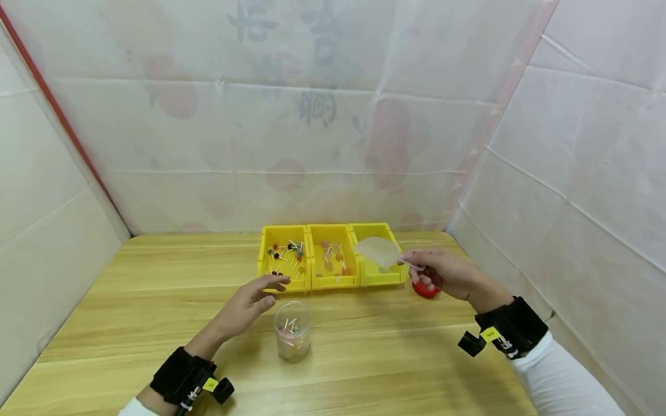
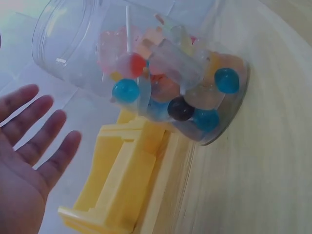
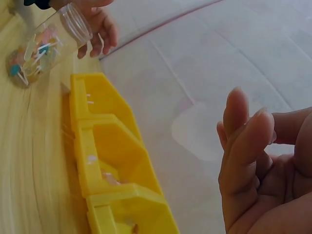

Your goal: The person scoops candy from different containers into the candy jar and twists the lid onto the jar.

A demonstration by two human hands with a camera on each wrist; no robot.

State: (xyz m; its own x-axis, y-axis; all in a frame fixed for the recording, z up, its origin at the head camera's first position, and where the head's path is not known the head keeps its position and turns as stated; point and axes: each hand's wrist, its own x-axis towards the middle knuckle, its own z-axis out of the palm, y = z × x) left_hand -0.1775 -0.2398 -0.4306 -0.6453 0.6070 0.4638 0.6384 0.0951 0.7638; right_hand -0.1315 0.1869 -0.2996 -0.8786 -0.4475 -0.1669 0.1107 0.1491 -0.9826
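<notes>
A clear open jar (image 1: 292, 341) of small lollipops (image 2: 180, 108) stands on the table. Beside its rim, near the left bin, my left hand (image 1: 248, 306) hovers with fingers spread and holds nothing. My right hand (image 1: 444, 273) pinches the thin pale handle of a translucent round disc (image 1: 378, 251), which overlaps the right bin in the head view. That disc shows only as a faint whitish shape in the right wrist view. Below the right fingers, a red object (image 1: 425, 290) is partly hidden by the hand.
Three yellow bins stand side by side at the back. Colourful lollipops lie in the left bin (image 1: 264, 254), pinkish ones in the middle bin (image 1: 333, 282), and a few pale pieces in the right bin (image 1: 382, 278). Sheet-covered walls (image 1: 333, 133) enclose the wooden table (image 1: 171, 289).
</notes>
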